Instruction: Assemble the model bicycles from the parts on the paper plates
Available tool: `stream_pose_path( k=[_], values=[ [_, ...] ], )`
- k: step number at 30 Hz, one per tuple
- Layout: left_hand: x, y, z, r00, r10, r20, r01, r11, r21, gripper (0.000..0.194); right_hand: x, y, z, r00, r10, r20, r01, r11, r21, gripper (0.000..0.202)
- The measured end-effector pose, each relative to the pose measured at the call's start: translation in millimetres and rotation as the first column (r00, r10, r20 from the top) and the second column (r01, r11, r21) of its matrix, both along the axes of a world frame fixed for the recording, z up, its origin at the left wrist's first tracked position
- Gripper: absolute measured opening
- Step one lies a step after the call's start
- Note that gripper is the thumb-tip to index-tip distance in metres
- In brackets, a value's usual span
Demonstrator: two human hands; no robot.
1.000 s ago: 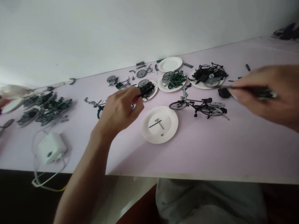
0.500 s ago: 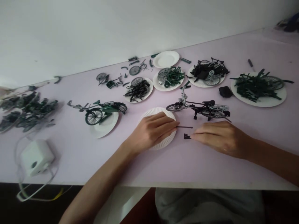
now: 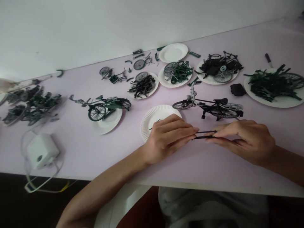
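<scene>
My left hand (image 3: 167, 139) is closed, its fingertips pinching the left end of two slim, nearly parallel dark strips. My right hand (image 3: 247, 141) pinches their right end. The strips form a thin black bicycle part (image 3: 201, 137), held just above the table; whether it is one piece or two I cannot tell. Right behind the hands stands a black model bicycle (image 3: 219, 107) with silver handlebar and rear rack. A ribbed paper plate (image 3: 148, 118) with a few tiny dark bits lies partly under my left hand.
A green model bicycle (image 3: 106, 107) rests across another paper plate (image 3: 110, 126). Behind are plates of parts, including a green heap (image 3: 270, 87), and a screwdriver (image 3: 268, 58). At left lie a pile of bicycles (image 3: 35, 104) and a white adapter (image 3: 42, 150) with cables.
My hands have come together, and both now hold the thin dark pieces. Before, the left held a thin rod and the right a small black notched piece, apart. The view has shifted slightly.
</scene>
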State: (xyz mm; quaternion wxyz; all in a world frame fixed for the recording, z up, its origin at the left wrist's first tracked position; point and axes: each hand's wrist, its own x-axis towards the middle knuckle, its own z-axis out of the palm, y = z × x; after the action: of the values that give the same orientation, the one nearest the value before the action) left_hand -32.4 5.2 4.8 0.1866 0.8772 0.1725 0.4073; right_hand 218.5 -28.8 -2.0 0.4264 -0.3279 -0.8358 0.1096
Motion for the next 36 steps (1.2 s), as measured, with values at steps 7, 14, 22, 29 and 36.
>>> stream_pose_path(
  k=[7,14,22,29,36],
  values=[
    [-1.4,-4.2,1.8,0.997,-0.079,-0.012,0.077,0.990,-0.115,0.025,-1.3,-2.3,-0.3,0.996,-0.084,-0.033,0.085,0.996,0.036,0.018],
    [-2.4,-5.3,2.4,0.989,-0.143,0.047,0.150,0.960,-0.238,0.033,0.5,-1.9,-6.4,0.992,-0.071,-0.104,0.071,0.997,-0.002,0.022],
    [1.6,-6.5,0.5,0.988,-0.152,0.002,0.145,0.934,-0.326,0.028,-1.6,0.2,-2.5,0.985,-0.009,-0.174,-0.004,0.997,-0.075,0.039],
    [-0.8,-6.1,-0.2,0.993,-0.059,-0.099,0.039,0.980,-0.198,0.023,-0.2,0.1,-0.1,0.996,0.011,-0.087,-0.030,0.975,-0.220,0.017],
    [-3.4,-5.5,-4.8,0.987,0.004,-0.163,-0.010,0.999,-0.035,0.029,-3.3,2.5,-1.2,0.999,0.004,-0.044,-0.018,0.947,-0.321,0.015]
  ],
)
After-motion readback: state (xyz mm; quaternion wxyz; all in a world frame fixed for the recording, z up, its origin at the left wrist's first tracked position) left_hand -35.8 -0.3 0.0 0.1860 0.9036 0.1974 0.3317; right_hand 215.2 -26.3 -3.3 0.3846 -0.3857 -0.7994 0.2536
